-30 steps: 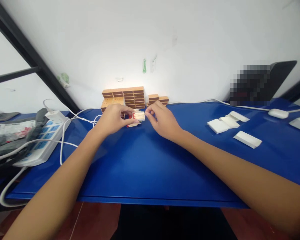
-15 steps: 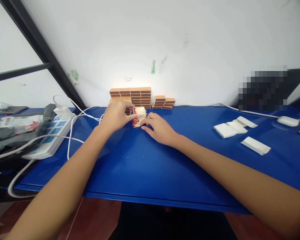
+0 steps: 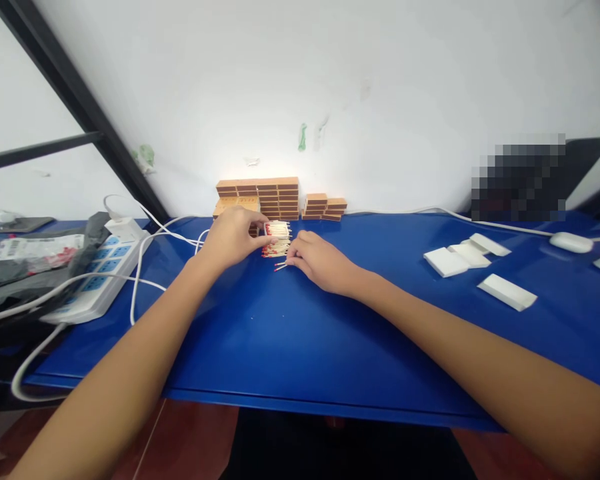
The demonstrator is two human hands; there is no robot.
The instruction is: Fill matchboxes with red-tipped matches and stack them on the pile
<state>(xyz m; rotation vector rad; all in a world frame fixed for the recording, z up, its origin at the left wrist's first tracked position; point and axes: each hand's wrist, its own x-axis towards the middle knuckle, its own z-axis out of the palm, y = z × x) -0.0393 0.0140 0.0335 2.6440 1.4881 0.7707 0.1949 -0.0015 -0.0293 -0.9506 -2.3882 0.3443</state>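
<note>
A heap of red-headed matches (image 3: 279, 247) lies on the blue table in front of stacked matchboxes. At the top of the heap, more matches fill a small white matchbox tray (image 3: 267, 229). My left hand (image 3: 233, 235) grips the tray from the left, its thumb resting against the matches. Between the fingertips of my right hand (image 3: 320, 260) are a couple of matches (image 3: 280, 267), pinched with their red heads pointing left. They are just in front of the heap. Part of the tray is hidden by matches and my left fingers.
Stacked matchboxes (image 3: 280, 200) stand against the wall, with a smaller stack (image 3: 324, 205) to their right. Folded white card pieces (image 3: 447, 261) lie at right. A power strip (image 3: 100, 270), white cables (image 3: 135, 287) and grey plastic packaging (image 3: 40, 257) occupy the left side.
My right hand has drawn a couple of matches slightly toward me, out from the heap's front edge. My left hand stays at the tray. The view has shifted slightly.
</note>
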